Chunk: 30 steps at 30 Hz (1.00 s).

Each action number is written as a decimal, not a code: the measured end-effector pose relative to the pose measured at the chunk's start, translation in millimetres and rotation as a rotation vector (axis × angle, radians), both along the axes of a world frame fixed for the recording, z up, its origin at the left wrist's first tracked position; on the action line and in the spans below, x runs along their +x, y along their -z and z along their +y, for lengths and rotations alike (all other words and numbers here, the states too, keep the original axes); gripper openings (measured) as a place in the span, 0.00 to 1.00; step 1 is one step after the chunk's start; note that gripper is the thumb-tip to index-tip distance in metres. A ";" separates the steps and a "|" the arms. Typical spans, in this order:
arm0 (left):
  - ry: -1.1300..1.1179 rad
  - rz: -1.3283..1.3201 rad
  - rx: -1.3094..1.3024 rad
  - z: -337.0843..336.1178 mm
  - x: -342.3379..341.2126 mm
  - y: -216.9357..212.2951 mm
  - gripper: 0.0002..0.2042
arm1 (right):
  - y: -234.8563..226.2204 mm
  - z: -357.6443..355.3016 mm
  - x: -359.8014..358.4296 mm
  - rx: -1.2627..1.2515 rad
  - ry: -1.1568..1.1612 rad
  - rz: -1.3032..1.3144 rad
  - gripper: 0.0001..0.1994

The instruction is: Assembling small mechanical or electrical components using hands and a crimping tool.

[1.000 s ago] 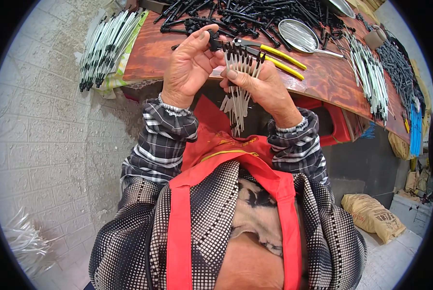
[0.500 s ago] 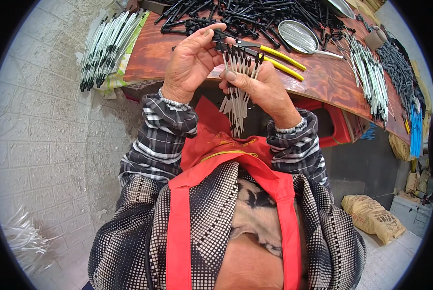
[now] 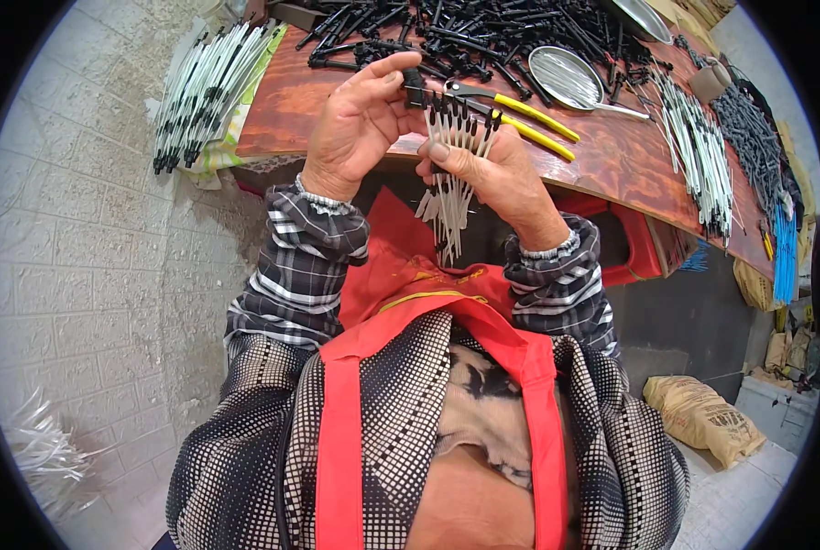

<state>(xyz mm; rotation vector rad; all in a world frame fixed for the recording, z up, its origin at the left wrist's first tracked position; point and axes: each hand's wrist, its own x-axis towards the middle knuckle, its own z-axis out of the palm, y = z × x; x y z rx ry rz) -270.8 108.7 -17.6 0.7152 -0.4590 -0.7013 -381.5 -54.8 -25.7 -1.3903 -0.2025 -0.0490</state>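
My left hand [image 3: 353, 128] is raised at the table's front edge, its thumb and fingertips pinching a small black ribbed plastic fitting [image 3: 414, 88]. Just to the right, my right hand [image 3: 497, 179] grips a fanned bunch of thin white plastic rods with black tips [image 3: 453, 197], thumb pressed across the front. The black tips point up, close beside the fitting; whether they touch it I cannot tell. Behind both hands, a pair of pliers with yellow handles [image 3: 543, 128] lies on the reddish wooden table [image 3: 602, 170], its jaws partly hidden behind the rods.
A heap of black plastic parts [image 3: 474, 37] covers the table's back. A small metal pan [image 3: 566, 75] lies beside it. Bundles of white rods lie at the left [image 3: 210, 92] and right [image 3: 699, 142]. A red stool [image 3: 634, 238] stands under the table; a sack [image 3: 703, 417] rests on the floor.
My left hand has shifted slightly left, and its fingers have turned the black fitting a little, so it sits more upright. My right hand and the rods have hardly moved.
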 end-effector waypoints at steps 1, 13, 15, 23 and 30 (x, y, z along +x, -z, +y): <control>-0.018 -0.008 0.007 1.9 -1.5 0.7 0.16 | 2.8 -2.1 0.5 -0.030 -0.007 0.002 0.10; -0.074 -0.193 0.207 6.5 -19.8 -8.1 0.09 | -1.2 0.0 -2.7 0.045 -0.005 -0.061 0.12; -0.092 -0.223 0.244 4.7 -23.0 -13.6 0.09 | 0.6 -3.4 -2.1 0.045 -0.004 -0.066 0.12; -0.164 -0.483 0.424 4.8 -18.4 -28.4 0.06 | 9.4 -14.2 -0.2 -0.065 -0.102 -0.030 0.13; -0.212 -0.558 0.485 -0.4 -18.6 -31.6 0.07 | 9.7 -16.5 -1.7 -0.052 -0.078 -0.023 0.13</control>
